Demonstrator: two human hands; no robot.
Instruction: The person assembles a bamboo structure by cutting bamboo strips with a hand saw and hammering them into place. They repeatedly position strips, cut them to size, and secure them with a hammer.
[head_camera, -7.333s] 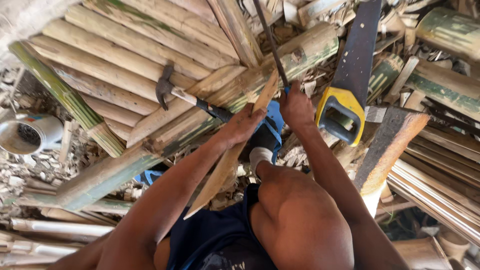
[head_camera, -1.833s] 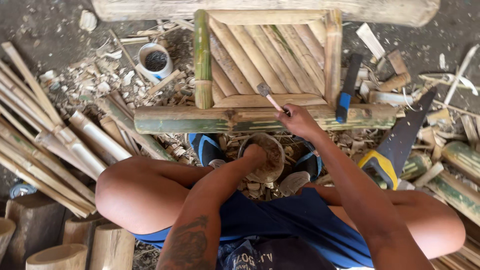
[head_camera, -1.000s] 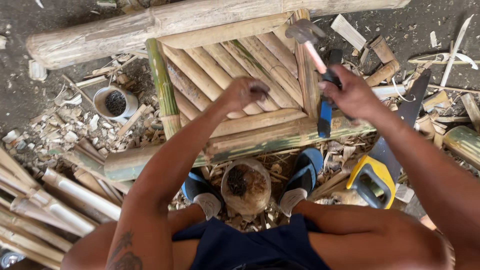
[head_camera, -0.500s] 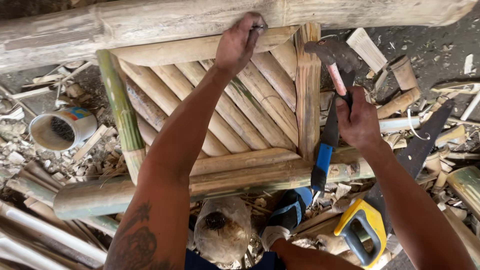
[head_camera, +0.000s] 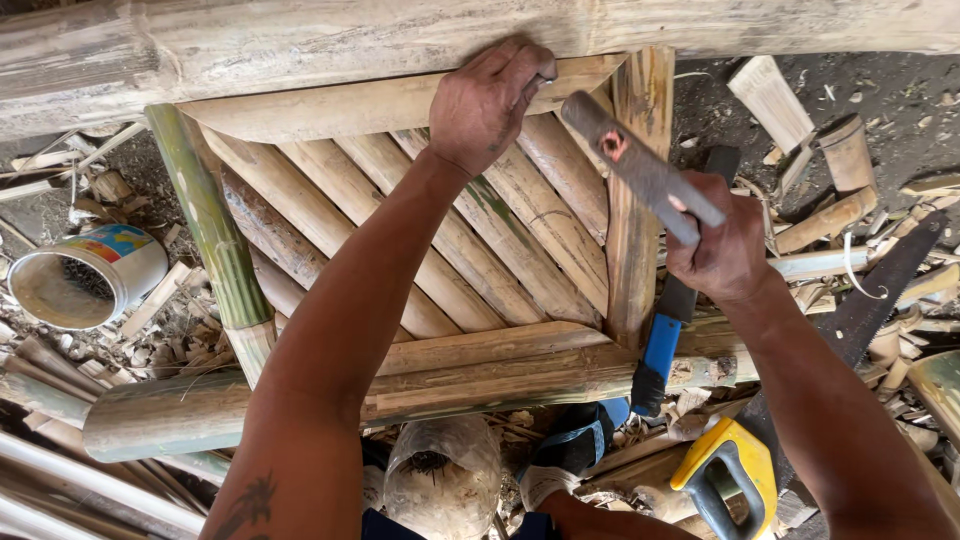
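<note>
Here, hammer (head_camera: 640, 165) slanting up-left in clenched right hand (head_camera: 722, 245); left hand (head_camera: 487, 100) pinching something unseen.

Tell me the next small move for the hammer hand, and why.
Probably bring the hammer down in a short tap at the left hand. That hand pinches something, likely a nail but too small to tell, at the frame's top slat, and the right hand holds the hammer raised just beside it.
</note>
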